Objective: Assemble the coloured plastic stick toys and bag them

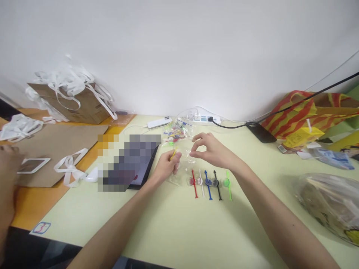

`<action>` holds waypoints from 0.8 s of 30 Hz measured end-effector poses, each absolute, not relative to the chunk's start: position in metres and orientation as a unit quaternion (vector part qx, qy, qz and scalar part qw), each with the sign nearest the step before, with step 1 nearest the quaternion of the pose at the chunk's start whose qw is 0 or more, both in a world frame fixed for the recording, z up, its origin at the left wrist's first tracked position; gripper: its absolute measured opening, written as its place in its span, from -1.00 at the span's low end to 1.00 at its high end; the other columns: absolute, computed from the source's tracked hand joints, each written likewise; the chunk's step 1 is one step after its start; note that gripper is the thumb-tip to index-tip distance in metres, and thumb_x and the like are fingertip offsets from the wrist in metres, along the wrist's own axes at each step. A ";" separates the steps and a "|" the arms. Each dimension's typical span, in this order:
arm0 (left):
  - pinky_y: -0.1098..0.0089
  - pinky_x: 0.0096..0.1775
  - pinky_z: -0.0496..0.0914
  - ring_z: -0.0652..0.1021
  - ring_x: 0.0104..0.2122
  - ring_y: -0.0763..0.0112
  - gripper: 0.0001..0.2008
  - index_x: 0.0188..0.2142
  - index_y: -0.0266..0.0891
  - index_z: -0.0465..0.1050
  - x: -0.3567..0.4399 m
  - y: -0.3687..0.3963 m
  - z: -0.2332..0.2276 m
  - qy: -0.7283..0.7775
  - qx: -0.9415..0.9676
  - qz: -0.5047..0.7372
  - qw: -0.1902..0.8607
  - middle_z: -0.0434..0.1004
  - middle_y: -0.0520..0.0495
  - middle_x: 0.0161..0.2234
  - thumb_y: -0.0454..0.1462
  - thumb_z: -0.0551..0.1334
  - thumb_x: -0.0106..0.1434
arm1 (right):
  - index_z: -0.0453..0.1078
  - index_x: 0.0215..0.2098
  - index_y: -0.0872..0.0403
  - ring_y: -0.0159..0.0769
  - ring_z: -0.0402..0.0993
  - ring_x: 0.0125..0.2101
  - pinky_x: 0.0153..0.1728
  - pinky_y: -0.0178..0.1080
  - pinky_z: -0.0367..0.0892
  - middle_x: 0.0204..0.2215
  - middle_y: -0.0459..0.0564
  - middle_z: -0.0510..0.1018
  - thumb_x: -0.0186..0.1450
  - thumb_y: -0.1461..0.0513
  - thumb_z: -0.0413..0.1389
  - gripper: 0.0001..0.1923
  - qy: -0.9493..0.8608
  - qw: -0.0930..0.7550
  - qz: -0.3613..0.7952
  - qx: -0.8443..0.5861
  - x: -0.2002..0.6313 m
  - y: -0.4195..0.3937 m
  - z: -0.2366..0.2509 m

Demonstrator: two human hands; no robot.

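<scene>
My left hand (167, 164) pinches a thin yellow plastic piece (173, 154) between thumb and fingers; most of it is hidden. To its right, my right hand (206, 147) hovers with curved fingers and a gap between thumb and forefinger, nothing visible in it. Under and between both hands lies a clear plastic bag (183, 170). Nearer to me, several arrow-shaped plastic spinners lie side by side, including a red arrow (194, 185), a blue arrow (208, 183) and a green arrow (228, 183), with round clear discs at their middles. Beyond my hands, more coloured pieces (178, 132) fill a clear bag.
A tablet (144, 164) lies left of my hands. At the wall are a white phone (159, 122) and a power strip (206, 118). A juice carton (300, 140) and plastic-wrapped bundle (331, 205) stand right. Another person's hand (9, 160) is at far left, near a paper bag (86, 104).
</scene>
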State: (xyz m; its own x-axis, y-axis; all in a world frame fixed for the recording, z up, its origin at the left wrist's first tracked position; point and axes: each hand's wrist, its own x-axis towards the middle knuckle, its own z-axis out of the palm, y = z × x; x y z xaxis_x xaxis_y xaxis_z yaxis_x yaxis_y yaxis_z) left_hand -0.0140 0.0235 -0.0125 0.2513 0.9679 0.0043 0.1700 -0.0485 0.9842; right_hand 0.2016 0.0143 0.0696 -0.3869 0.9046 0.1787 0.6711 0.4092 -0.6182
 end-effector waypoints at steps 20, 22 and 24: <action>0.11 0.19 0.31 0.43 0.17 0.14 -0.65 0.14 -0.13 0.33 -0.012 0.011 -0.008 0.430 0.814 0.362 0.146 0.42 -0.17 0.14 -0.12 0.17 0.42 | 0.44 -0.44 0.14 -0.26 0.64 -0.41 -0.26 -0.21 0.58 -0.43 0.06 0.64 0.25 0.19 0.26 -0.81 -0.555 0.427 0.505 -0.503 0.198 0.024 0.044; 0.10 0.22 0.29 0.41 0.19 0.11 -0.55 0.18 -0.11 0.33 -0.011 0.009 -0.008 0.408 0.846 0.318 0.127 0.41 -0.15 0.17 -0.07 0.26 0.36 | 0.43 -0.42 0.13 -0.26 0.64 -0.39 -0.25 -0.20 0.56 -0.42 0.05 0.63 0.27 0.13 0.26 -0.77 -0.553 0.428 0.497 -0.513 0.196 0.021 0.035; 0.09 0.23 0.29 0.42 0.19 0.10 -0.45 0.22 -0.10 0.29 -0.011 0.010 -0.009 0.397 0.866 0.283 0.116 0.41 -0.15 0.19 -0.06 0.31 0.30 | 0.43 -0.38 0.12 -0.23 0.63 -0.34 -0.23 -0.19 0.54 -0.38 0.04 0.62 0.30 0.07 0.22 -0.73 -0.579 0.407 0.482 -0.517 0.200 0.012 0.031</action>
State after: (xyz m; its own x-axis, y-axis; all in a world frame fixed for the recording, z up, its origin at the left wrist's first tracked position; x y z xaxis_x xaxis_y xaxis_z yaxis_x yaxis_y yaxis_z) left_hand -0.0106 0.0096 -0.0090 0.5254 0.7526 0.3969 0.6209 -0.6581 0.4259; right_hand 0.1998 0.0122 0.0307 -0.1337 0.9906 -0.0281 0.2070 0.0002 -0.9783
